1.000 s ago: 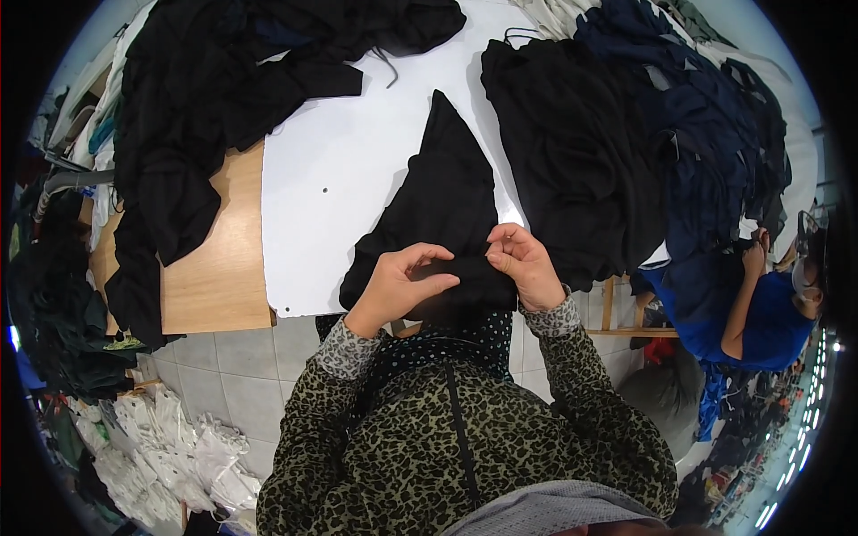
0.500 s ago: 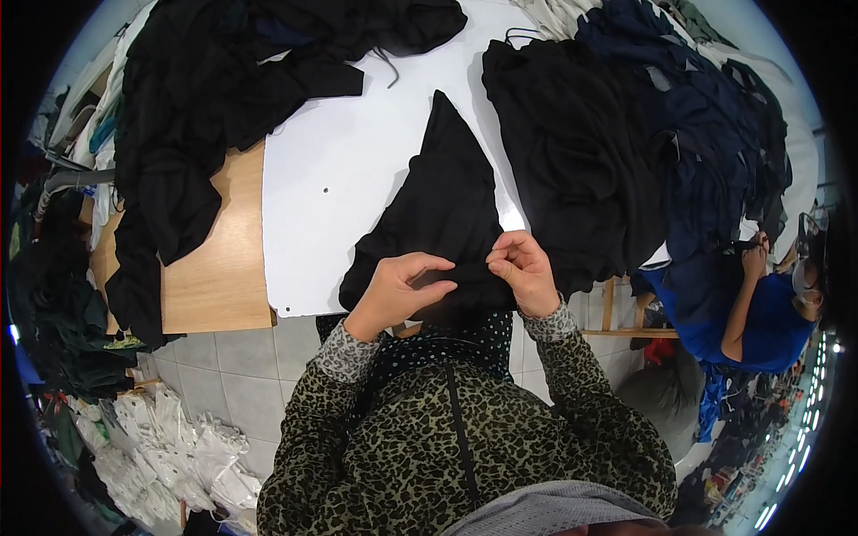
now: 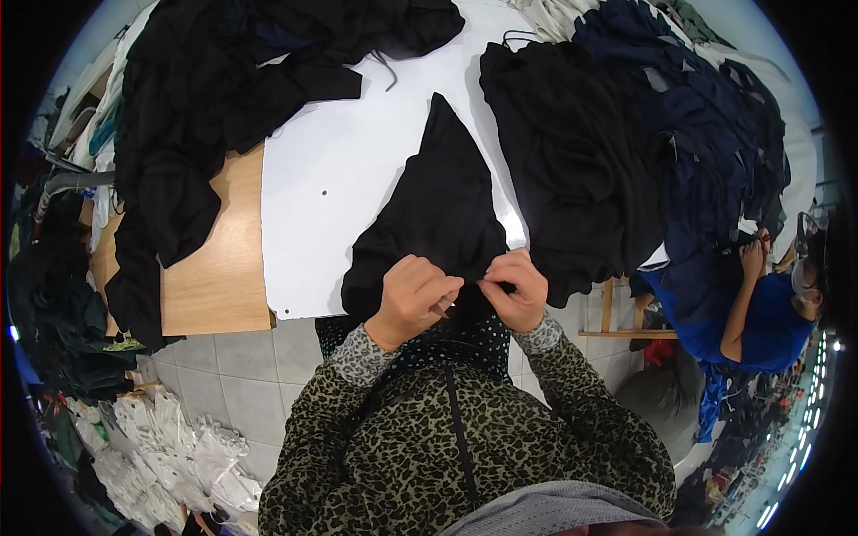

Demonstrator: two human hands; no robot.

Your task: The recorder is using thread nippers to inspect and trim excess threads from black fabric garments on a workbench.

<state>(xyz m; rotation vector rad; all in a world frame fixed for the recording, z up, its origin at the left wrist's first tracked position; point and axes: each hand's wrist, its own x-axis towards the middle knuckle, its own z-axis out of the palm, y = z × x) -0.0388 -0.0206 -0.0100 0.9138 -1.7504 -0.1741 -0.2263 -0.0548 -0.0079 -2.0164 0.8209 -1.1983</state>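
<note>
A dark, tapering black garment (image 3: 427, 201) lies on the white table top in front of me, its near edge at my hands. My left hand (image 3: 413, 299) is closed, its thumb and fingers bunched together at that near edge. What it holds is hidden; a tiny pale speck shows just below the fingertips. Beside it, my right hand (image 3: 516, 290) pinches the black cloth at the edge between thumb and forefinger. The two sets of fingertips are close together, a small gap apart.
A black garment pile (image 3: 572, 170) lies to the right, with navy garments (image 3: 706, 152) beyond it. More black clothing (image 3: 183, 116) covers the far left, over a wooden board (image 3: 214, 255). At the right edge sits a person in blue (image 3: 760, 322). White cloth bundles (image 3: 152, 456) lie lower left.
My left thumb and fingers, apart before, have closed, and that hand has moved right toward my right hand. My right hand has shifted slightly down and left.
</note>
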